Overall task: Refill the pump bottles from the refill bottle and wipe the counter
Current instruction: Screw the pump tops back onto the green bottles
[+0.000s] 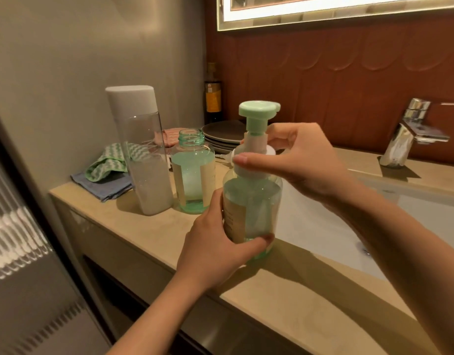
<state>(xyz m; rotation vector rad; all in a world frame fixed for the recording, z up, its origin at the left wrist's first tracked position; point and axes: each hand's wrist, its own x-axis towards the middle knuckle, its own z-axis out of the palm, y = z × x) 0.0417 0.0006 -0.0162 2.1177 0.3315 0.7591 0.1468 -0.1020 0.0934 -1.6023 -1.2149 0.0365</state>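
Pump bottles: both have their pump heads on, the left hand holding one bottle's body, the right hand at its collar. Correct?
Not both. In the head view only the held bottle carries a pump head; the second bottle beside the refill bottle stands open-necked. The left hand and right hand are as stated.

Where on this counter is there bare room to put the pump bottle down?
Bare counter runs in front of the refill bottle and open bottle, left of your left hand on the pump bottle. The back corner is crowded with cloths and plates.
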